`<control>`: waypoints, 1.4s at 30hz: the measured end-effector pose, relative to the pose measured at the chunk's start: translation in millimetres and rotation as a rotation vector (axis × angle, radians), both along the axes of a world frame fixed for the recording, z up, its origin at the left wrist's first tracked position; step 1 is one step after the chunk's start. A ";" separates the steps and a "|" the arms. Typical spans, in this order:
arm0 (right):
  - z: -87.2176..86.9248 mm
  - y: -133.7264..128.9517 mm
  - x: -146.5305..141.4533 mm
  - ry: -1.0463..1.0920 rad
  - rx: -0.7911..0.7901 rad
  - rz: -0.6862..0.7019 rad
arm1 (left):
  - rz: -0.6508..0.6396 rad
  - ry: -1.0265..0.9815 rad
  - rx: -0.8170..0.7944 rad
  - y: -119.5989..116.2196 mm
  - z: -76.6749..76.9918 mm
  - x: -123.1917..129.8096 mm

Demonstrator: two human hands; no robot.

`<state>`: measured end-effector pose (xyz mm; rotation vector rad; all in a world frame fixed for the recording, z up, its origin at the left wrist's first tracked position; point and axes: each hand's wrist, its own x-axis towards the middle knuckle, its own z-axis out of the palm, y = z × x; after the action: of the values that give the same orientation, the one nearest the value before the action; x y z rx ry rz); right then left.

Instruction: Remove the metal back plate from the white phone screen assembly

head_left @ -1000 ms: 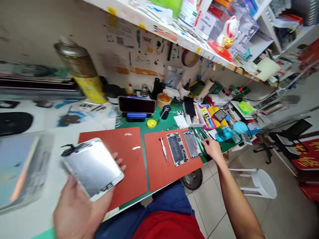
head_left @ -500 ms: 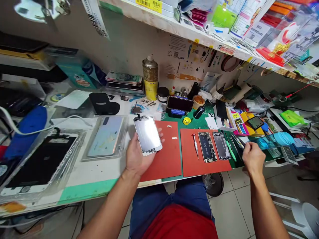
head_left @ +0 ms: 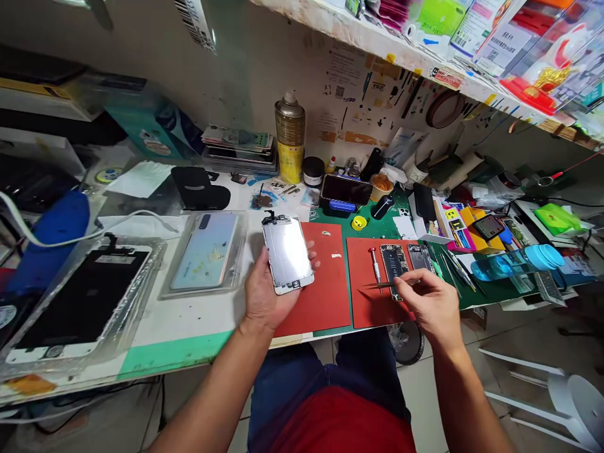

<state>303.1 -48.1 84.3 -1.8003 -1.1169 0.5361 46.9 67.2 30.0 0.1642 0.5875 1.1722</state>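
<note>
My left hand [head_left: 265,296] holds a phone screen assembly [head_left: 287,255] over the left red mat [head_left: 325,302], its silver metal back facing up and a flex cable at its top edge. In my right hand [head_left: 431,305] is a pair of thin tweezers [head_left: 380,285], pinched between thumb and fingers with the tips pointing left. The tweezers hover above the right red mat [head_left: 365,308]. On that mat lie a screwdriver [head_left: 375,264], an opened phone body [head_left: 394,261] with its battery showing, and a second phone housing [head_left: 419,257], partly hidden by my right hand.
A bagged phone [head_left: 205,251] and a bagged white-framed screen [head_left: 80,302] lie to the left. At the back stand a spray can [head_left: 289,138] and a propped phone [head_left: 346,190]. A blue bottle [head_left: 514,263] lies on the right. A loaded shelf [head_left: 377,47] overhangs the bench.
My right hand has come left from the tools beside the mat and now shows tweezers over the phone body. The left hand still holds the screen assembly. The view has shifted slightly.
</note>
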 end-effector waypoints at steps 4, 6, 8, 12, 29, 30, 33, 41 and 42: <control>-18.0 12.4 -7.4 -0.067 -0.064 0.075 | -0.003 -0.006 0.013 -0.4 -1.3 -0.4; -26.5 15.3 -8.4 -0.087 -0.107 0.141 | -0.018 -0.011 0.031 -1.2 -2.7 -0.7; -33.6 15.8 -8.3 -0.130 -0.124 0.198 | -0.033 -0.011 0.050 -2.3 -4.3 -0.9; -39.9 9.9 -11.8 -0.099 -0.026 0.173 | -0.054 0.012 0.083 -4.7 -6.0 -0.1; -69.0 -13.0 -129.4 -0.267 0.656 0.342 | -0.080 0.119 0.098 -5.2 -8.5 2.5; -70.1 -9.1 -132.5 -0.279 0.683 0.347 | -0.084 0.112 0.088 -5.8 -7.7 2.9; -73.7 5.1 -140.3 -0.256 0.716 0.393 | -0.096 0.087 0.058 -7.2 -6.6 3.1; -83.1 19.8 -151.5 -0.201 0.725 0.419 | -0.120 0.006 0.047 -7.4 -12.6 0.3; -83.4 19.5 -151.5 -0.206 0.718 0.410 | -0.124 0.008 0.052 -7.5 -13.0 0.0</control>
<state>151.5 -28.5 0.9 -1.0195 -1.5873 0.1374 46.9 59.7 17.0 0.2467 0.5461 1.0674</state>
